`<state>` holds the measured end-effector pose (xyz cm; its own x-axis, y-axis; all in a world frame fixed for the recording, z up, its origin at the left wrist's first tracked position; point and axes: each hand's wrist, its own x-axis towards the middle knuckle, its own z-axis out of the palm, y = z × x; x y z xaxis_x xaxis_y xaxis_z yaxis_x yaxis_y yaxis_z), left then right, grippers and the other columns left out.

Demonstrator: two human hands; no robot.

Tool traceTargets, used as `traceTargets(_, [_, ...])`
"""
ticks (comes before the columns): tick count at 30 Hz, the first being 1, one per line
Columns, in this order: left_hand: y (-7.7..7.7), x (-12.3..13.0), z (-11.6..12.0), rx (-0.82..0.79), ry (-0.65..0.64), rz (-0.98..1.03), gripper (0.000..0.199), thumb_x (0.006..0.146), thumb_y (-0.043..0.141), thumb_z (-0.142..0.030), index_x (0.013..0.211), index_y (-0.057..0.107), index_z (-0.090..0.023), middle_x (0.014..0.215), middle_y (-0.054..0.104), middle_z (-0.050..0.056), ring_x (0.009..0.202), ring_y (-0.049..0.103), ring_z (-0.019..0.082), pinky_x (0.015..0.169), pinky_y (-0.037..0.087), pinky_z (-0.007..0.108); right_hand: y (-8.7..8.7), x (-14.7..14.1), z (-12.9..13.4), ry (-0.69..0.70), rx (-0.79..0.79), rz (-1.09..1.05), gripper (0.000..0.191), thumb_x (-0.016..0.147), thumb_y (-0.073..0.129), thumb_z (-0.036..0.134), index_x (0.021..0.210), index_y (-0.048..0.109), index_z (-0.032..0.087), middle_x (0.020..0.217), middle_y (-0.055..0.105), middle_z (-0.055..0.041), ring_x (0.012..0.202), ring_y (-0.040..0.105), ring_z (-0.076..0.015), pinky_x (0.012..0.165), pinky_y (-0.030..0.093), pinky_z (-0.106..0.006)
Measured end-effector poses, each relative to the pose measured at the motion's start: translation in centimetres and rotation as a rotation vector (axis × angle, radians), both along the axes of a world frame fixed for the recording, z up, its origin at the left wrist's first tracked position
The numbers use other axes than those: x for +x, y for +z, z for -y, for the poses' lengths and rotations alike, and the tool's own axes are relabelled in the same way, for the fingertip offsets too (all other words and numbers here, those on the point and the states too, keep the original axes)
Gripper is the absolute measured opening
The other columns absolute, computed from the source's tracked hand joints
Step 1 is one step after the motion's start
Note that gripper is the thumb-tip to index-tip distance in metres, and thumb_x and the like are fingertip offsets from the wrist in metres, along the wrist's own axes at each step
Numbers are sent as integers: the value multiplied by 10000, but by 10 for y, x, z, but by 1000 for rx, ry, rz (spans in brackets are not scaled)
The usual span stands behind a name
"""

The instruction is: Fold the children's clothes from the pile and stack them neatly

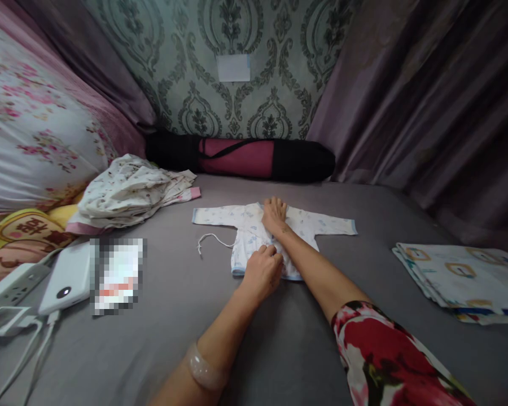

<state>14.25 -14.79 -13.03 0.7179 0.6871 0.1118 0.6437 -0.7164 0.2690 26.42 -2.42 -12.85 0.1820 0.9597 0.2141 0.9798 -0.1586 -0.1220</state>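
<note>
A small white baby shirt (pixel 248 231) with blue prints and blue edging lies spread on the grey sheet, both sleeves stretched out sideways. From its left side a thin white tie (pixel 214 235) trails onto the sheet. My left hand (pixel 263 268) rests on the lower front of the shirt, fingers curled; whatever is pinched there is hidden. Higher up, by the neckline, my right hand (pixel 275 214) touches the shirt with bent fingers, and the fingertips are too small to make out.
A black and maroon long bag (pixel 237 158) lies along the wall. Crumpled printed cloth (pixel 129 189), a power bank (pixel 70 276), a power strip (pixel 14 286) and cables are at the left. Folded printed cloth (pixel 461 270) sits at the right on the grey sheet (pixel 173 327).
</note>
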Motion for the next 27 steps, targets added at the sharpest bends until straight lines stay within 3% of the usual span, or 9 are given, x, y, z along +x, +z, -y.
traceTargets(3, [-3, -1, 1, -19, 63, 38, 195, 943, 436, -235, 1051, 593, -191, 1145, 576, 99, 1053, 521, 245, 926, 459, 387, -4, -12, 0, 235, -16, 40, 411, 908, 321, 61, 1212, 594, 108, 1301, 565, -180, 1223, 467, -279, 1026, 322, -395])
traceTargets(5, [-6, -2, 2, -20, 128, 45, 271, 918, 508, -273, 1171, 537, -182, 1294, 508, 127, 1172, 472, 280, 989, 423, 432, -13, -17, -2, 352, -97, 0, 422, 969, 305, 170, 1320, 530, 101, 1413, 498, -159, 1323, 395, -265, 1097, 270, -387])
traceTargets(10, [-8, -3, 2, -24, 124, -52, 272, 936, 490, -305, 1174, 528, -178, 1380, 462, 149, 1255, 430, 313, 1053, 349, 487, -29, -20, -12, 351, -222, -125, 604, 1019, 239, 426, 1513, 283, 82, 1600, 224, -125, 1477, 151, -264, 1190, 92, -453])
traceTargets(13, [-4, -5, 2, -20, 116, -45, 244, 933, 501, -320, 1136, 543, -191, 1339, 498, 133, 1236, 447, 302, 1023, 375, 460, -21, -10, -15, 387, -204, -232, 554, 1026, 201, 402, 1475, 381, 132, 1560, 337, -100, 1451, 248, -216, 1178, 179, -394])
traceTargets(16, [-1, -6, 2, -9, 126, -20, 220, 945, 480, -343, 1107, 549, -211, 1303, 526, 107, 1214, 462, 279, 999, 394, 430, -9, 17, -9, 309, -83, -289, 549, 1019, 102, 260, 1417, 461, 141, 1460, 480, -98, 1360, 397, -159, 1117, 290, -289])
traceTargets(18, [0, -6, 2, -2, 133, -20, 196, 950, 461, -326, 1082, 553, -215, 1267, 550, 97, 1183, 481, 270, 972, 410, 420, -6, 41, 1, 115, 26, -235, 510, 981, 180, 170, 1359, 514, 97, 1377, 543, -135, 1294, 462, -190, 1091, 317, -281])
traceTargets(21, [1, -5, 1, 5, 142, -23, 172, 931, 462, -267, 1070, 552, -218, 1239, 568, 93, 1152, 495, 267, 944, 422, 417, -12, 69, 21, -38, -22, -129, 445, 954, 277, 167, 1247, 600, 79, 1275, 598, -174, 1222, 512, -260, 1068, 344, -338])
traceTargets(23, [1, -5, 0, 2, 147, -16, 183, 915, 466, -241, 1077, 550, -224, 1249, 566, 90, 1150, 494, 265, 939, 423, 414, -20, 76, 31, -15, -90, -86, 455, 974, 307, 251, 1302, 556, 58, 1353, 545, -191, 1273, 471, -281, 1092, 317, -367])
traceTargets(27, [0, -6, -1, -39, 149, 7, 282, 896, 464, -210, 1165, 545, -235, 1298, 543, 82, 1182, 476, 263, 973, 409, 416, -33, 71, 36, -1, -119, -53, 617, 1000, 266, 378, 1470, 320, -19, 1559, 290, -201, 1446, 230, -294, 1179, 147, -420])
